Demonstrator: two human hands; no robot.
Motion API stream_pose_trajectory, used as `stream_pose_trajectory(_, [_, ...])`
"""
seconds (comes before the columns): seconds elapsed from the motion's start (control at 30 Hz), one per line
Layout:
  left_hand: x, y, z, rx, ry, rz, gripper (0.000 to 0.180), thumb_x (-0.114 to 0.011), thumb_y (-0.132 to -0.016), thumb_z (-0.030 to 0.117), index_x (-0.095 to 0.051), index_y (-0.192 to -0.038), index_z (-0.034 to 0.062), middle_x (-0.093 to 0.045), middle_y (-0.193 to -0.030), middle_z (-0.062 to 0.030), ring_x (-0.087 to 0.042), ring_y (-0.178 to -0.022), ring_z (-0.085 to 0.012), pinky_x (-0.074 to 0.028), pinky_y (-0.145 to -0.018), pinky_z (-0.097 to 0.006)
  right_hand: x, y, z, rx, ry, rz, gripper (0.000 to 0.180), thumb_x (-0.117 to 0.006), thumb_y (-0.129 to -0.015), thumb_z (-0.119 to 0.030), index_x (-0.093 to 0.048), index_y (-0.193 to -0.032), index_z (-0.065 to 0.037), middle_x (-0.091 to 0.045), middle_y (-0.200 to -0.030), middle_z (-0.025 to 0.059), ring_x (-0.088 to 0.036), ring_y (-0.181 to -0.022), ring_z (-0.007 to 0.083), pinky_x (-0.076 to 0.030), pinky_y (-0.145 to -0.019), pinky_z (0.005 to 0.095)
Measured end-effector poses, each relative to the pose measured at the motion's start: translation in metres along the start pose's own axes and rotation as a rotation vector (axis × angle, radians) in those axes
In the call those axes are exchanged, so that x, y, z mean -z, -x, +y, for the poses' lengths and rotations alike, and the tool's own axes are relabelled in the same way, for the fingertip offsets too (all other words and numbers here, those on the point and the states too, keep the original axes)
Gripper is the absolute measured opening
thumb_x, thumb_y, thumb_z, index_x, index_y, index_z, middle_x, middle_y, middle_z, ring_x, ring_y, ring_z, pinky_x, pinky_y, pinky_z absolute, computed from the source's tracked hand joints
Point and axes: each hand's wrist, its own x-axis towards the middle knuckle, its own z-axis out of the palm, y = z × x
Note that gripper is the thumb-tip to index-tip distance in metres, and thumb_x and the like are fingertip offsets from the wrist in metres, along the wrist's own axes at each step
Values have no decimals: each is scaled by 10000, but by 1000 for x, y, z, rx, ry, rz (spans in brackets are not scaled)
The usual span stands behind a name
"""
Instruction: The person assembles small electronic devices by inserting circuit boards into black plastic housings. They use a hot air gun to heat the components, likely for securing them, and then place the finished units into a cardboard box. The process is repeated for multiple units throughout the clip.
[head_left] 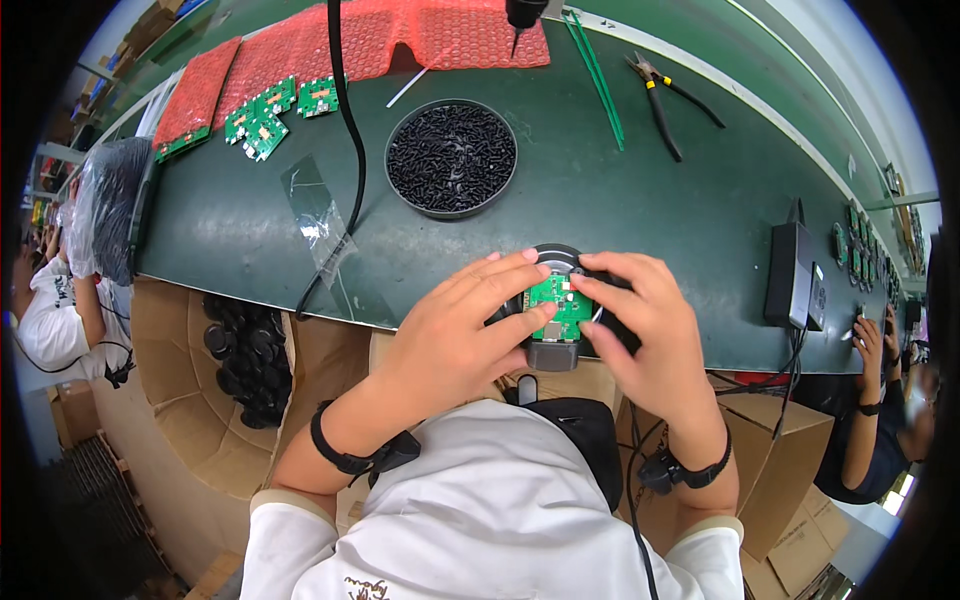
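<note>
At the table's near edge, a green circuit board (562,325) sits in a black plastic housing (553,356) with a rounded far end. My left hand (465,322) holds the housing from the left, its thumb and fingertips over the board's left edge. My right hand (648,335) curls in from the right, with index finger and thumb at the board's right edge. A small pale item shows beside the right fingertips, too small to name. Beyond the hands stands a round dish (452,160) full of small black screw-like pieces.
Loose green boards (262,128) and red bubble wrap (400,45) lie far left. A screwdriver tip (515,40) hangs above the far edge. Side cutters (660,105), green strips (598,80) and a black box (792,275) are right. A carton (180,390) holds black parts; co-workers sit both sides.
</note>
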Motion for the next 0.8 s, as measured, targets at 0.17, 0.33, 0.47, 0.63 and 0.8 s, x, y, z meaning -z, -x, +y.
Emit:
stream_pose_trajectory(0.17, [3, -5, 3, 25, 88, 138, 505, -852, -732, 266, -725, -1176, 62, -693, -1264, -156, -659, -1211, -366, -546, -1006, -450, -9, 7, -7, 167, -23, 58, 612, -796, -656, 43, -709, -1243, -107, -652, -1310, 125, -648, -1132, 367, -550, -944, 429])
stream_pose_trajectory(0.33, [6, -14, 14, 102, 152, 230, 418, -835, -768, 220, -728, -1125, 30, -735, -1164, -156, -703, -1138, -337, -579, -921, -403, -26, 2, -6, 105, -84, 250, 499, -781, -649, 63, -762, -1125, -87, -715, -1189, 91, -672, -1069, 307, -568, -879, 383])
stream_pose_trajectory(0.47, [-1, -14, 13, 99, 73, 305, 374, -814, -783, 227, -716, -1104, 61, -736, -1085, -119, -723, -1019, -304, -591, -842, -381, -29, 0, -12, 50, -161, 302, 445, -773, -663, 78, -771, -1084, -66, -729, -1151, 89, -682, -1026, 283, -571, -844, 358])
stream_pose_trajectory(0.63, [2, -19, 20, 149, 61, 297, 328, -802, -801, 210, -707, -1071, 50, -736, -1031, -109, -723, -896, -300, -587, -756, -383, -27, -1, -11, 37, -196, 307, 383, -787, -690, 75, -782, -1050, -56, -733, -1140, 95, -697, -965, 267, -579, -822, 342])
stream_pose_trajectory(0.8, [3, -24, 25, 160, 79, 319, 295, -793, -826, 196, -705, -1059, 38, -735, -1017, -123, -720, -877, -312, -585, -738, -386, -26, -3, -12, 9, -272, 327, 372, -794, -717, 84, -789, -1062, -56, -738, -1092, 85, -702, -960, 230, -588, -793, 313])
